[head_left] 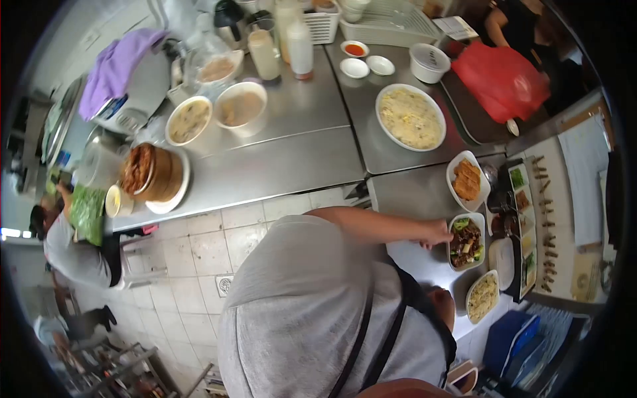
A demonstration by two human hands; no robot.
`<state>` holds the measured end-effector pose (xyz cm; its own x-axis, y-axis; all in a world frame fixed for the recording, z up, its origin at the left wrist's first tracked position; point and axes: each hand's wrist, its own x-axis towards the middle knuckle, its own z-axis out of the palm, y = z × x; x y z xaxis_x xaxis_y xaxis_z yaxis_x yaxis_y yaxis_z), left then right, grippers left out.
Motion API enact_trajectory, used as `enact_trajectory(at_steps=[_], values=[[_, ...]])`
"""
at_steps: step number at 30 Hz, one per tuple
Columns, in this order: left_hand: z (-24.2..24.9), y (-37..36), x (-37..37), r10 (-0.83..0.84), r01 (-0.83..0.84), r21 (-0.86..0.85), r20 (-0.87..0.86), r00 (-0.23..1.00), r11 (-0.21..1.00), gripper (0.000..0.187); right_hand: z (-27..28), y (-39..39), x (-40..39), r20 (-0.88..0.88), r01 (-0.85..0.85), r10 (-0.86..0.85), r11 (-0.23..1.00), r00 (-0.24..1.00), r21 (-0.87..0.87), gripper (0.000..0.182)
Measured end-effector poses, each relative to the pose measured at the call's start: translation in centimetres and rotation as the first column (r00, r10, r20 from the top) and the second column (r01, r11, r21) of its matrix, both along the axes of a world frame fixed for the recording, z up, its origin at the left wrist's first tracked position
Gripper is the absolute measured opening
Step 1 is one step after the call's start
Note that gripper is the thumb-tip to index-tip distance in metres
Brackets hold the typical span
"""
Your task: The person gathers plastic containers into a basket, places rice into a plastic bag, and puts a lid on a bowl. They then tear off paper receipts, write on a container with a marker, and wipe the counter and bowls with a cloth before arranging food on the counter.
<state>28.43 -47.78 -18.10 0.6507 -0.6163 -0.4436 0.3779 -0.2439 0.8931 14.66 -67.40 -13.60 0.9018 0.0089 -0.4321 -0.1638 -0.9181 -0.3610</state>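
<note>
My left hand (436, 233) reaches from a bare forearm to the near rim of a white dish (466, 242) of dark meat and green vegetables. Its fingers are bent together at that rim. Only a patch of bare right arm shows below, beside the black straps over the grey shirt; my right hand cannot be made out. Above the meat dish stands a white dish of golden fried pieces (467, 180). Below it is a white dish of fried rice (483, 297).
Condiment trays (524, 225) line the right side. A large rice dish (411, 117), soup bowls (190, 121) and a wooden bucket (156, 174) stand on steel counters. A red bag (501, 81) lies upper right, near another person. More people are at the left.
</note>
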Motion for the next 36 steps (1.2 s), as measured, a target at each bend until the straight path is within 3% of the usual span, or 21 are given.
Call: enact_trajectory(at_steps=[1,2,4,5,6,8,11,15,18,20,23,26,29,30,32,33,36], values=[[-0.7,0.6,-1.2,-0.041,0.042,-0.055,0.025,0.999,0.998,0.031,0.9,0.8,0.7,-0.085,-0.048,0.044,0.998,0.995,-0.047,0.025],[-1.7,1.0,-2.6,-0.099,0.104,-0.095,0.063,0.993,0.99,0.032,-4.3,-3.4,1.3,-0.059,-0.181,0.174,0.97,0.983,-0.16,0.029],[-1.8,4.3,-4.9,-0.388,0.403,-0.35,0.115,0.914,0.846,0.038,-4.6,-3.3,3.5,-0.324,-0.444,0.343,0.835,0.882,-0.324,0.033],[-3.2,4.9,-6.0,-0.469,0.572,-0.3,0.351,0.81,0.764,0.044,-1.5,-0.2,3.3,-0.203,-0.354,0.294,0.844,0.934,-0.403,0.034],[0.5,7.4,-7.4,-0.622,0.705,-0.192,0.355,0.698,0.683,0.046,-0.6,0.9,3.9,-0.197,-0.396,0.347,0.847,0.917,-0.354,0.035],[1.8,11.1,-9.3,-0.617,0.713,-0.212,0.378,0.691,0.669,0.045,0.2,2.5,4.6,-0.209,-0.519,0.477,0.813,0.854,-0.263,0.038],[4.5,14.8,-10.3,-0.619,0.627,0.011,0.178,0.765,0.779,0.045,0.9,6.7,5.7,-0.024,-0.461,0.463,0.875,0.886,-0.151,0.035],[6.6,17.8,-9.6,-0.599,0.606,-0.064,0.103,0.794,0.793,0.045,-0.7,11.2,6.7,0.275,-0.512,0.486,0.858,0.83,0.03,0.032],[6.9,19.7,-8.5,-0.594,0.61,-0.073,0.16,0.788,0.789,0.045,-2.0,14.3,8.4,0.273,-0.54,0.482,0.816,0.832,0.206,0.029],[8.1,20.9,-7.9,-0.587,0.606,-0.057,0.191,0.787,0.793,0.045,-2.6,15.9,9.7,0.253,-0.517,0.465,0.829,0.848,0.213,0.029],[6.4,23.6,-7.1,-0.54,0.538,0.06,0.183,0.822,0.841,0.046,-3.9,17.4,12.2,0.217,-0.421,0.368,0.852,0.904,0.31,0.03],[8.8,26.8,-5.8,-0.546,0.51,0.323,0.027,0.837,0.797,0.044,-3.2,18.6,14.7,0.242,-0.308,0.233,0.889,0.942,0.34,0.029],[10.2,30.6,-3.3,-0.135,0.138,0.301,-0.03,0.99,0.944,0.038,-4.8,18.9,16.9,0.391,-0.238,0.087,0.904,0.916,0.356,0.027],[10.7,31.6,-2.5,-0.025,-0.027,0.292,0.171,0.985,0.956,0.036,-5.3,19.1,17.8,0.453,-0.222,0.034,0.903,0.891,0.368,0.026],[12.0,32.7,-0.8,0.089,-0.19,0.233,0.383,0.919,0.954,0.035,-6.2,19.6,18.8,0.552,-0.145,-0.178,0.859,0.814,0.491,0.022],[13.6,32.6,0.1,0.093,-0.194,0.218,0.403,0.91,0.957,0.035,-6.6,19.7,19.2,0.584,-0.115,-0.282,0.827,0.761,0.55,0.02],[13.5,31.6,1.6,0.067,-0.145,0.18,0.38,0.923,0.973,0.028,-8.1,19.2,20.1,0.719,-0.11,-0.239,0.909,0.653,0.403,0.014]])
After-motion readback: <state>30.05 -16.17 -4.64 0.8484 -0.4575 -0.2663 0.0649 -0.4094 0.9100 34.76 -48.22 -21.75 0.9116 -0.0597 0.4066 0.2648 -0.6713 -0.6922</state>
